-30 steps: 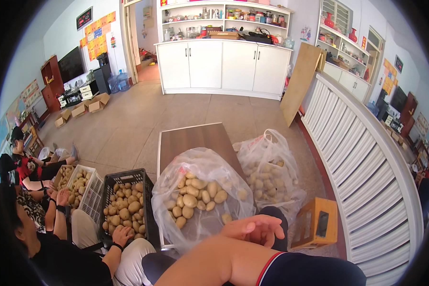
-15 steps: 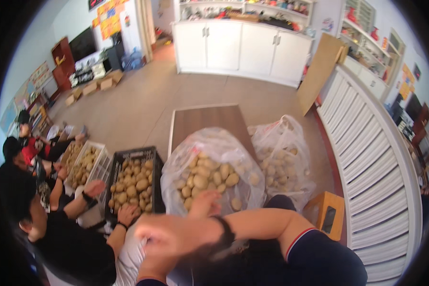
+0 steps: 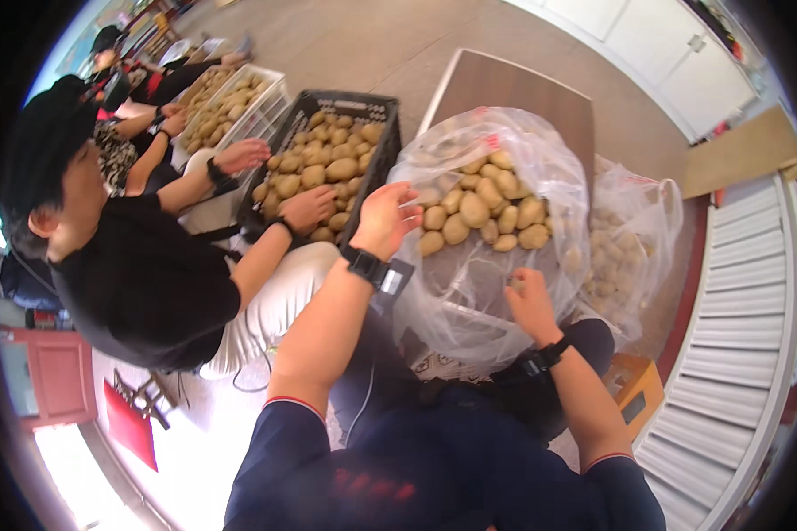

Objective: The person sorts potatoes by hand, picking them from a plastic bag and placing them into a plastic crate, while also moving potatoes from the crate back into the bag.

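Observation:
A clear plastic bag (image 3: 540,155) stands wide at its mouth in front of me, with a pile of potatoes (image 3: 474,210) in its far part. My left hand (image 3: 388,219) hovers at the bag's left rim, fingers apart and nothing in them. Over the near right part of the bag is my right hand (image 3: 531,305), its fingers curled in; what lies between the fingertips, if anything, is too small to make out. Left of the bag stands a black crate (image 3: 390,111) full of potatoes, where a co-worker's hand (image 3: 308,211) rests on the pile.
Under the bag is a brown board with a pale edge (image 3: 522,80). A second bag of potatoes (image 3: 624,239) sits to the right, near an orange stool (image 3: 636,389) and a white slatted railing (image 3: 726,354). White crates (image 3: 274,93) and seated people are at the left.
My view has swung left and tilted. My forearms, crossed and blurred before, are now apart, with one hand on each side of the bag. The co-worker's hands remain over the black crate.

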A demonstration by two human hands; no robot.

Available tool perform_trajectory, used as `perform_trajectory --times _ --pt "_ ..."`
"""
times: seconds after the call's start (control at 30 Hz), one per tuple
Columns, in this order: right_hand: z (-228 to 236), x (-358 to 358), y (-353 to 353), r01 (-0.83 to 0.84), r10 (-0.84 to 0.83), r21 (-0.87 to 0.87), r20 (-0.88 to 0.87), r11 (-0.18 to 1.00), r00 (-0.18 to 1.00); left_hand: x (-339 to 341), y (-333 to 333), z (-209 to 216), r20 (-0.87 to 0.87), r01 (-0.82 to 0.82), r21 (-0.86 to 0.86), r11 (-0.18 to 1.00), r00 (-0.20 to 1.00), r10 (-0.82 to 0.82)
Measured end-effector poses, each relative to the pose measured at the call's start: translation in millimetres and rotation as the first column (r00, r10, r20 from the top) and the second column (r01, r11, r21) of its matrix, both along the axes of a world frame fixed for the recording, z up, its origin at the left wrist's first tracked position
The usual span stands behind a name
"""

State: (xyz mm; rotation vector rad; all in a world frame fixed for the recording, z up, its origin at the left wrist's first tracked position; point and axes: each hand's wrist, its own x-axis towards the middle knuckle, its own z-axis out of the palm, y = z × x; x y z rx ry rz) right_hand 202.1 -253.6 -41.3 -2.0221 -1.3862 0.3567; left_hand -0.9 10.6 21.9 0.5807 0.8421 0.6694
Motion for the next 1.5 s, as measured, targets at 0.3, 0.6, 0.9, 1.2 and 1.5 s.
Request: perform_trajectory --times 0.3,0.6,0.9,1.2,1.5 --pt "15 -5 89 -0.003 0.003 0.003 0.145 1.000 0.989 -3 8 0 -0.064 -0.001 0.049 0.999 0.998 0.005" --pt "4 -14 155 -0.111 0.184 -0.184 0.442 0.977 0.878 -2 15 2 -0.051 0.027 0.047 0.999 0.998 -0.024" --pt "-4 -21 123 -0.051 0.226 -0.323 0.533 0.945 0.816 -5 10 -3 -0.125 0.004 0.042 0.999 0.992 0.001" --pt "-1 -20 118 -0.018 0.053 -0.137 0.257 0.990 0.965 1 -2 -3 -0.215 0.188 0.103 0.977 0.963 -0.163" --pt "49 -50 144 -0.020 -0.014 -0.028 -0.859 0.999 0.511 19 -13 5 -0.300 0.440 0.001 0.898 0.857 -0.419"
